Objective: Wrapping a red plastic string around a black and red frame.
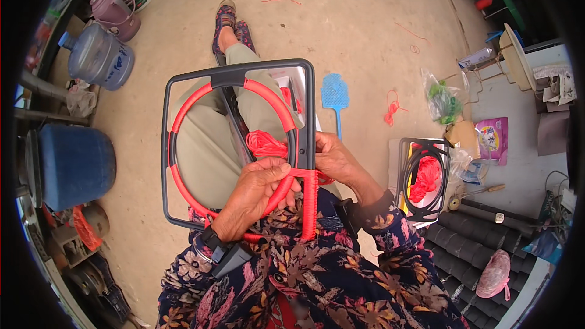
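A black square frame (237,72) with a round inner ring rests upright across my lap. Red cord is wound around much of the ring (264,95) and tightly along the lower part of the frame's right side (310,207). My left hand (259,189) reaches across the ring, thumb and fingers pinched on a flat strand of red cord (300,172) that runs to the right bar. Just outside that bar, my right hand (341,163) is closed with red cord at its fingers; the frame partly hides its fingertips. A loose red cord bundle (266,144) lies behind the ring.
Right of me stands a box with another black frame (420,213) and red cord (426,178). A blue fly swatter (334,94) and cord scraps (391,109) lie on the floor. On the left are a water bottle (100,58) and a blue barrel (78,166).
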`<state>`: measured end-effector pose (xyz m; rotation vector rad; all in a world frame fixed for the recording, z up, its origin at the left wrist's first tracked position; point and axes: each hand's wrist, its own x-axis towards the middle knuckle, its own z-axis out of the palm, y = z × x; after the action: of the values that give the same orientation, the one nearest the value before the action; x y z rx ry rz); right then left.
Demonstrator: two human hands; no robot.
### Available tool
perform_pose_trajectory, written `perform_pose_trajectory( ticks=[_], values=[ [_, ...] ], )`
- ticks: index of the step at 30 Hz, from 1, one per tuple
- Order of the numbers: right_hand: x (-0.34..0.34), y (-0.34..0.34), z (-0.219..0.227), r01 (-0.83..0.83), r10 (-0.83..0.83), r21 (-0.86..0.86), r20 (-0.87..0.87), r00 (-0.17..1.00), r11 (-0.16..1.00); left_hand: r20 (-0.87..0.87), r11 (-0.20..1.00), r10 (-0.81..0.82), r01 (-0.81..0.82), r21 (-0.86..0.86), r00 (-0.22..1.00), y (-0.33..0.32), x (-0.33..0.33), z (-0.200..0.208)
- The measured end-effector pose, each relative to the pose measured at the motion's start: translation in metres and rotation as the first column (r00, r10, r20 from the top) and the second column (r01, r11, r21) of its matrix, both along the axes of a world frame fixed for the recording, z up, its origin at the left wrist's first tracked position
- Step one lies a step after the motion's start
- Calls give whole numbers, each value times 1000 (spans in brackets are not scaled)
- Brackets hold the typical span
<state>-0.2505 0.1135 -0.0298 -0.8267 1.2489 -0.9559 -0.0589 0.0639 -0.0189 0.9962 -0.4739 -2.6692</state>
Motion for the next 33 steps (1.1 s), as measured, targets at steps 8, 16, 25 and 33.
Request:
perform_pose_trajectory(
  ticks=[8,16,25,33],
  values=[
    [-50,25,3,520,-527,-89,-86,846,849,-47,1000,-2,3,20,999,1,0,-2],
    [-5,-33,77,-179,-296,-536,-680,671,825,81,994,39,-30,-106,996,3,-3,1],
    [29,-57,52,-862,-40,-111,-994,105,495,213,970,166,-120,-211,963,10,-12,7],
    [22,-58,54,-848,161,-8,-981,110,530,216,974,131,-85,-212,968,9,-14,-1]
  ],
)
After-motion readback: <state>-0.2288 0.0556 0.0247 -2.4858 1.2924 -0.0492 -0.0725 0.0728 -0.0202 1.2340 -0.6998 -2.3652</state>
